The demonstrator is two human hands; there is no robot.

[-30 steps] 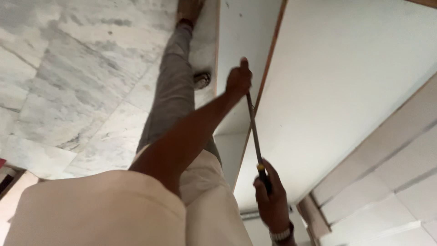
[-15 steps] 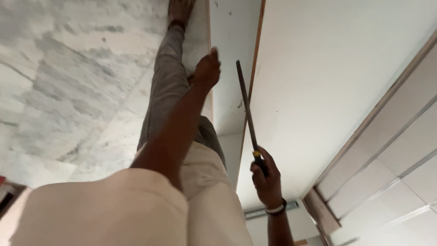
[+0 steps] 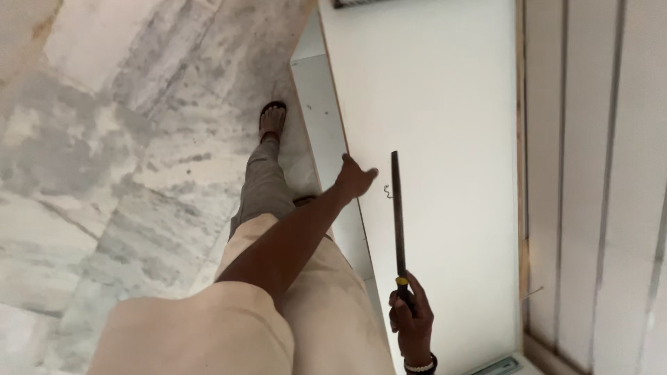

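My right hand grips the yellow-and-black handle of a long dark metal file, whose blade lies over a large white laminated board. My left hand is open, its fingers resting on the board's left edge, just left of the file's tip. A small curled shaving lies on the board between the hand and the file. My left arm stretches forward from a beige sleeve.
The board's wooden edge strip runs along its right side, with white panelled boards beyond. A narrower white panel lies under the board's left edge. My leg and sandalled foot stand on the grey marble floor.
The view has swung so the board now lies more upright in frame. My left hand has moved from the file's tip to the board's left edge. My right hand keeps hold of the file.
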